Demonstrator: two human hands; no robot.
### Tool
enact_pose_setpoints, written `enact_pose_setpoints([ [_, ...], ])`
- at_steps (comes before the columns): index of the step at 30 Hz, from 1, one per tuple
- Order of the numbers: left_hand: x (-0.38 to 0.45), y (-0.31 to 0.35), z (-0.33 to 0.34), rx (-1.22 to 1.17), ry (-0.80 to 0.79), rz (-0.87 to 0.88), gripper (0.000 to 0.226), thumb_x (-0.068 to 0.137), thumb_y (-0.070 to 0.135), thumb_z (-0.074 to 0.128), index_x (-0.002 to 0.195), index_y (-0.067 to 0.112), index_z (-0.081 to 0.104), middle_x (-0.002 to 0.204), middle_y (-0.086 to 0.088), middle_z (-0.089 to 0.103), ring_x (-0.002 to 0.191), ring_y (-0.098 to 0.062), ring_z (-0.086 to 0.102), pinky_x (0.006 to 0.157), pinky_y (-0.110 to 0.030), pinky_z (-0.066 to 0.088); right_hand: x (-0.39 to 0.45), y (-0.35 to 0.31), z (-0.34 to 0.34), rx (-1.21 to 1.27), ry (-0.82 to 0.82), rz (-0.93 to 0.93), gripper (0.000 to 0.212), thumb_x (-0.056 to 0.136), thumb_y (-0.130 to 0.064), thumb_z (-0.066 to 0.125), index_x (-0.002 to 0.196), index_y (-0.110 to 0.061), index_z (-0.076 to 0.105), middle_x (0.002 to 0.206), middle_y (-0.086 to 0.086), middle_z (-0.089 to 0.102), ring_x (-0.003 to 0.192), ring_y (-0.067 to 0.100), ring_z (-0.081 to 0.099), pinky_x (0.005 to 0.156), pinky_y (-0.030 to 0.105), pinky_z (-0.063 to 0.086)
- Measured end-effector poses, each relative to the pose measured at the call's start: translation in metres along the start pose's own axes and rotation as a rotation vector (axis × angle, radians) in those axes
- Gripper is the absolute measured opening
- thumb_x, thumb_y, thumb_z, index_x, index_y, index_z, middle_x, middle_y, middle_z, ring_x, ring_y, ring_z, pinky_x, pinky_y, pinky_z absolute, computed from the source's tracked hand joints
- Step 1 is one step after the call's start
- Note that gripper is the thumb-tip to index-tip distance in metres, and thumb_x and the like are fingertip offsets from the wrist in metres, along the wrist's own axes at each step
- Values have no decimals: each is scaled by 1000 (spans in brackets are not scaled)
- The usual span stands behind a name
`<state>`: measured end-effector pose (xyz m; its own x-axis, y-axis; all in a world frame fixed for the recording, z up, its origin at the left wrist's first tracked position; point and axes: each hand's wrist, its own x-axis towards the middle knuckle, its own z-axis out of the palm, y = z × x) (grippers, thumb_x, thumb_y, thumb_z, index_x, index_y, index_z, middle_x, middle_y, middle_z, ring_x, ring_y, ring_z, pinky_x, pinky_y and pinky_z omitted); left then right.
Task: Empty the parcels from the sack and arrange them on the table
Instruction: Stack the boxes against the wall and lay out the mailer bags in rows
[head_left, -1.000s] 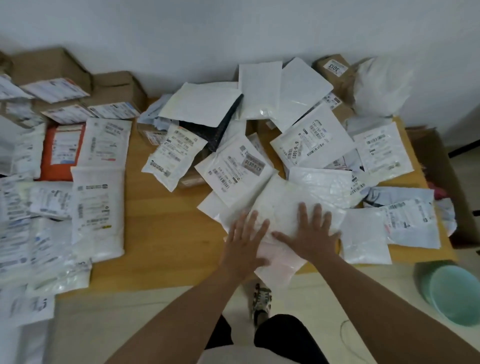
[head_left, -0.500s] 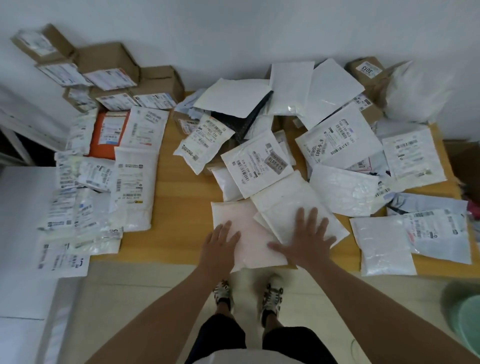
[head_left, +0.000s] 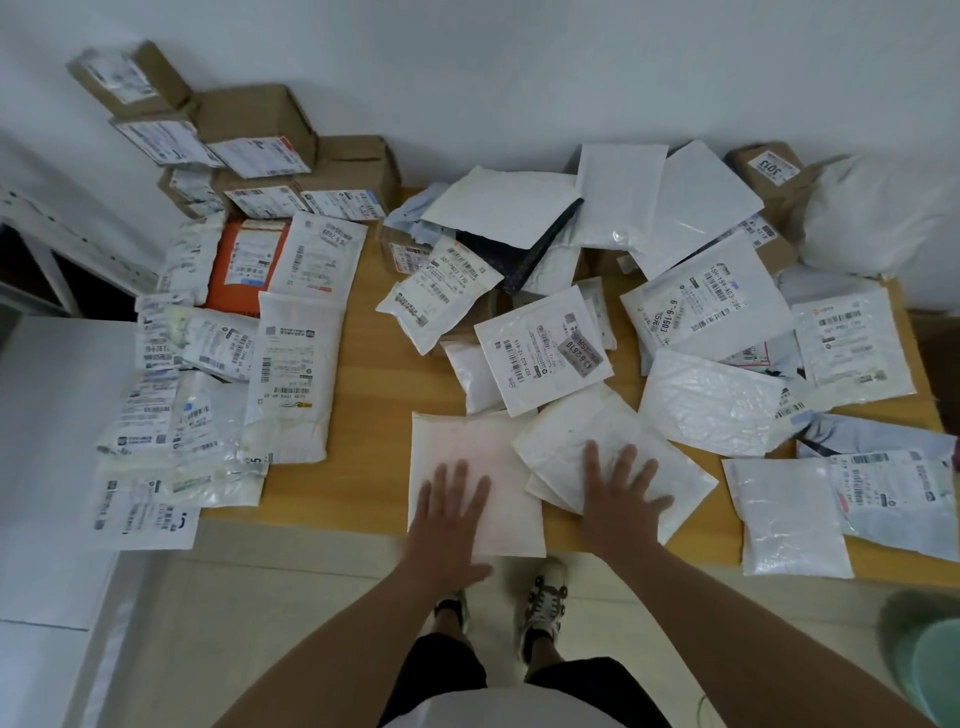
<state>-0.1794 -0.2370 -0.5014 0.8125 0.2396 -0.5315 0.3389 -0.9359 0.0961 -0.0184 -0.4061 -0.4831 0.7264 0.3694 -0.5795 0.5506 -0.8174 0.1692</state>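
White plastic mailers cover most of the wooden table (head_left: 358, 364), and we judge the emptying to be largely done; a white sack (head_left: 883, 213) lies slumped at the far right corner, and we cannot tell whether anything remains inside it.

Arranged portion: at the left end, labelled parcels (head_left: 291, 374) lie flat in rough rows, label side up, with an orange parcel (head_left: 249, 265) among them. Brown boxes (head_left: 270, 150) are stacked behind them against the wall. Several parcels at the near left corner overhang the table edge.

Unarranged portion: the centre and right hold a loose heap (head_left: 571, 260) of overlapping mailers, many tilted, some blank side up. We judge this to be the bulk of the remaining work.

Hands: the left hand (head_left: 452, 519) lies flat, fingers straight and slightly spread, pressing on a pale pinkish mailer (head_left: 493, 452) at the near edge, which overhangs that edge a little. The right hand (head_left: 618, 493) is likewise flat with fingers splayed, pressing on a wrinkled white mailer (head_left: 587, 431) just beside it, its corner overlapping the pinkish one. Neither hand grips anything.

Our assessment: roughly a third is arranged. The pinkish mailer appears to be the next for placement, with bare table between it and the tidy rows.
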Motion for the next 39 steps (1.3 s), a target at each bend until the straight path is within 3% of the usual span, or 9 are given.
enact_pose_setpoints([
  [3, 3, 4, -9, 53, -72, 7, 89, 94, 36, 49, 154, 22, -13, 149, -15, -36, 145, -45, -18, 119, -55, -2, -1, -7, -20, -90, -36, -12, 72, 101, -34, 38, 154, -18, -8, 155, 30, 14, 137, 54, 27, 103, 62, 38],
  [6, -1, 0, -31, -2, -119, 67, 79, 96, 48, 43, 156, 25, -3, 162, -16, -14, 148, -41, -8, 120, -50, 4, 8, -1, -53, 45, 0, -150, 56, 99, -25, 42, 149, -14, 19, 125, 15, 55, 108, 32, 61, 80, 37, 49],
  [10, -1, -16, -82, -141, 1, 105, 64, 99, 39, 45, 156, 27, 18, 162, -8, 18, 148, -29, 17, 119, -40, 16, 34, 18, -114, 506, -175, -206, 42, 90, -12, 52, 132, -11, 43, 118, 11, 59, 107, 29, 59, 78, 33, 47],
  [14, -11, -35, -117, -364, 113, 52, 54, 94, 36, 43, 148, 32, 38, 151, 3, 42, 138, -20, 38, 110, -38, 35, 34, 33, -139, 1058, -204, -69, 12, 75, -2, 55, 78, -10, 47, 71, 6, 46, 61, 20, 44, 49, 24, 34],
  [19, -29, -44, -147, -863, 426, -140, 33, 81, 29, 45, 97, 12, 69, 72, 5, 61, 64, -15, 55, 54, -20, 38, 25, 57, -120, 1680, -284, 94, 35, 71, 5, 50, 104, 0, 59, 98, 20, 67, 87, 35, 65, 73, 39, 54],
  [22, -38, -43, -150, -1301, 528, -390, 11, 89, 13, 54, 90, 11, 65, 74, 3, 61, 68, -15, 57, 54, -22, 42, 12, 69, -91, 1841, -282, 217, 37, 78, 9, 43, 110, -3, 57, 107, 20, 66, 97, 40, 63, 83, 48, 55],
  [31, -43, -38, -52, -1877, 316, -948, 34, 84, 16, 53, 115, 9, 63, 110, -15, 68, 88, -33, 63, 73, -40, 51, 0, 59, -13, 1271, 164, 369, 78, 82, -21, 74, 144, -4, 28, 135, 20, 45, 122, 38, 46, 99, 47, 42],
  [36, -26, -24, -33, -1486, 400, -1126, 58, 86, 23, 63, 138, 9, 39, 131, -19, 52, 108, -37, 54, 88, -47, 49, -2, 31, 8, 446, 300, -29, 100, 73, -74, 54, 152, -22, 22, 156, 18, 26, 140, 47, 27, 102, 65, 33],
  [39, -25, -11, -37, -940, 376, -971, 84, 85, 39, 66, 152, 25, 17, 152, -14, 23, 135, -38, 29, 111, -51, 31, -6, 13, 12, 377, 198, -115, 105, 66, -86, 50, 152, -33, 20, 162, 9, 19, 142, 50, 23, 92, 74, 35],
])
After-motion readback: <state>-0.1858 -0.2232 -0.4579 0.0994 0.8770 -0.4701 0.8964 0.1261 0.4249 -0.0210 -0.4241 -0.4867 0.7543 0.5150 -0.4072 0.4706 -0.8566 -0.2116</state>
